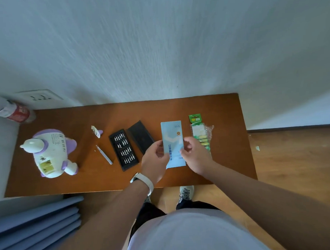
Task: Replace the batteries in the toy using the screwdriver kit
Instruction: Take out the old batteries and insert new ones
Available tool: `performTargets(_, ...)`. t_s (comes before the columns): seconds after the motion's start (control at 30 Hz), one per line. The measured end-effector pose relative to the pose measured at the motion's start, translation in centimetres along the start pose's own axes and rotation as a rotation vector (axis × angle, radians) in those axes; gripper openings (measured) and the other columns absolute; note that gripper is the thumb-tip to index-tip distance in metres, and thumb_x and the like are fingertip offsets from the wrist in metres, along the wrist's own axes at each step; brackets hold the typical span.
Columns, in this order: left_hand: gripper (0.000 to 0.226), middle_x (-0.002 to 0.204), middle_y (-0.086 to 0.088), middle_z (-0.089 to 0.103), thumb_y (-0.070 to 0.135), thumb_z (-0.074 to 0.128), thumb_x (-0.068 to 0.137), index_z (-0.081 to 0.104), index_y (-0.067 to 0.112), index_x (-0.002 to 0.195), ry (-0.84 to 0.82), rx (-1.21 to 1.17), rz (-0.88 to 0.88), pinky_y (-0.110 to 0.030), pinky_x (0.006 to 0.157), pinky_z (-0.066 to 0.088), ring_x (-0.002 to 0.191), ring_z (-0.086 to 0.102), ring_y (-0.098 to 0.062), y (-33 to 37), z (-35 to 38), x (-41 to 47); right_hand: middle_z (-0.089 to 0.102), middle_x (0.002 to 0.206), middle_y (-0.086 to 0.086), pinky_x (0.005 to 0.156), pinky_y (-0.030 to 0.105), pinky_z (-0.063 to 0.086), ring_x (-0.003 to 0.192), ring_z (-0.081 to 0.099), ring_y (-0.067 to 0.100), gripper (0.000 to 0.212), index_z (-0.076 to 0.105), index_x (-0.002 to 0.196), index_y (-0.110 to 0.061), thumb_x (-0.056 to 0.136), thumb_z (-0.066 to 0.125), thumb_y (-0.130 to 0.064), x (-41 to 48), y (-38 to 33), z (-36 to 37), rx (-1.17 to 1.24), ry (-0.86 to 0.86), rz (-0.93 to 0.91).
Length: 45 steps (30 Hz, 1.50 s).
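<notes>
A white and purple toy [50, 154] lies on the left of the brown table [87, 180] with its battery bay open and yellowish inside. The small battery cover [96, 131] lies further right. A silver screwdriver [104, 155] rests beside the open black bit tray [123, 149]; the tray's black lid [140, 137] lies to its right. My left hand [155, 158] and my right hand [196, 154] both pinch a light blue paper sleeve [173, 137] just above the table. A green pack of batteries [200, 133] lies to the right, torn open.
A red-labelled bottle [15, 112] lies at the table's far left corner under a wall socket [38, 96]. Blue-grey panels [36, 226] lean near the table's front left. The table stands against a pale wall; wooden floor stretches off to the right.
</notes>
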<state>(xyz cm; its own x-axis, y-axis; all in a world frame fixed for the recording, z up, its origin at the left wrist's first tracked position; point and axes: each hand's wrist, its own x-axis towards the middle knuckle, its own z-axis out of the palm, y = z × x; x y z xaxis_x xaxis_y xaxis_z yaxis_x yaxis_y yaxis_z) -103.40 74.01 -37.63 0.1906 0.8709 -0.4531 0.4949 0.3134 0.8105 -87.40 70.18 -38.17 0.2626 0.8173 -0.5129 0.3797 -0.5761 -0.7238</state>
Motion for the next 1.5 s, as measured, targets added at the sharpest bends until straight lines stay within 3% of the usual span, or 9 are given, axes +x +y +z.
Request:
performTargets(0.13,0.048,0.112,0.01,0.064,0.017,0.062,0.093,0.054,0.031,0.138,0.039,0.095,-0.007,-0.031,0.078,0.062,0.097,0.063,-0.009,-1.4,1.3,0.7,0.064,0.113,0.004,0.071,0.033,0.057,0.093,0.064,0.018,0.037,0.05,0.132,-0.013,0.096,0.058,-0.02,1.0,0.6,0.5,-0.035,-0.035,-0.019)
performTargets(0.2,0.052,0.113,0.007,0.06,0.021,0.063,0.093,0.05,0.031,0.143,0.054,0.148,-0.019,-0.032,0.078,0.062,0.099,0.061,-0.011,-2.0,1.7,1.0,0.066,0.108,0.005,0.068,0.032,0.057,0.088,0.065,0.017,0.032,0.053,0.126,-0.013,0.096,0.059,-0.018,1.3,0.8,0.8,-0.058,-0.04,-0.033)
performTargets(0.37,0.053,0.108,0.006,0.053,0.023,0.065,0.093,0.048,0.029,0.143,0.086,0.261,0.026,-0.012,0.063,0.05,0.1,0.059,-0.013,-2.8,2.2,1.3,0.065,0.101,0.005,0.07,0.04,0.058,0.084,0.064,0.019,0.019,0.057,0.113,-0.014,0.094,0.059,-0.018,1.8,1.1,1.4,-0.128,-0.038,-0.074)
performTargets(0.6,0.048,0.116,-0.002,0.052,0.024,0.065,0.094,0.046,0.021,0.138,0.065,0.541,0.123,-0.018,0.073,0.056,0.103,0.055,-0.015,-2.7,2.6,1.7,0.064,0.105,0.005,0.059,0.027,0.053,0.087,0.064,0.017,0.02,0.055,0.113,-0.014,0.094,0.06,-0.019,2.6,1.4,1.7,-0.198,-0.029,-0.083)
performTargets(0.8,0.05,0.116,-0.001,0.053,0.026,0.066,0.094,0.046,0.021,0.14,0.07,0.543,0.091,-0.016,0.07,0.055,0.101,0.055,-0.013,-3.0,2.4,1.5,0.064,0.109,0.005,0.054,0.022,0.046,0.082,0.061,0.015,0.034,0.052,0.128,-0.014,0.095,0.059,-0.019,3.3,1.4,1.6,-0.261,-0.096,-0.086)
performTargets(1.0,0.055,0.117,0.003,0.054,0.032,0.066,0.092,0.045,0.024,0.142,0.103,0.593,0.087,-0.021,0.07,0.057,0.099,0.053,-0.012,-2.9,2.3,1.0,0.062,0.086,-0.004,0.049,0.019,0.042,0.068,0.059,0.006,0.041,0.045,0.137,-0.012,0.099,0.053,-0.024,2.4,1.4,0.3,-0.263,-0.148,-0.12)
performTargets(1.17,0.048,0.124,-0.002,0.054,0.029,0.066,0.092,0.054,0.013,0.136,0.112,0.651,0.221,-0.03,0.091,0.053,0.115,0.049,-0.019,-1.5,3.1,0.4,0.067,0.104,-0.002,0.067,0.017,0.044,0.093,0.061,0.011,0.023,0.06,0.118,-0.02,0.097,0.054,-0.027,1.3,2.5,-3.6,-0.143,-0.046,-0.136)
performTargets(1.33,0.04,0.124,-0.003,0.061,0.031,0.062,0.095,0.06,0.014,0.13,0.023,0.698,0.361,-0.033,0.095,0.047,0.119,0.052,-0.021,1.0,5.9,-0.1,0.064,0.091,-0.005,0.068,0.035,0.053,0.082,0.062,0.016,0.011,0.058,0.101,-0.029,0.095,0.053,-0.022,1.1,5.4,-7.8,-0.104,0.034,-0.072)
performTargets(1.5,0.047,0.119,0.003,0.058,0.051,0.055,0.093,0.051,0.021,0.13,0.005,0.833,0.344,-0.034,0.091,0.044,0.109,0.052,-0.019,2.2,9.4,0.4,0.061,0.098,-0.009,0.069,0.02,0.04,0.09,0.057,0.01,0.018,0.059,0.111,-0.027,0.094,0.053,-0.023,2.2,8.3,-9.8,-0.182,0.101,-0.026)
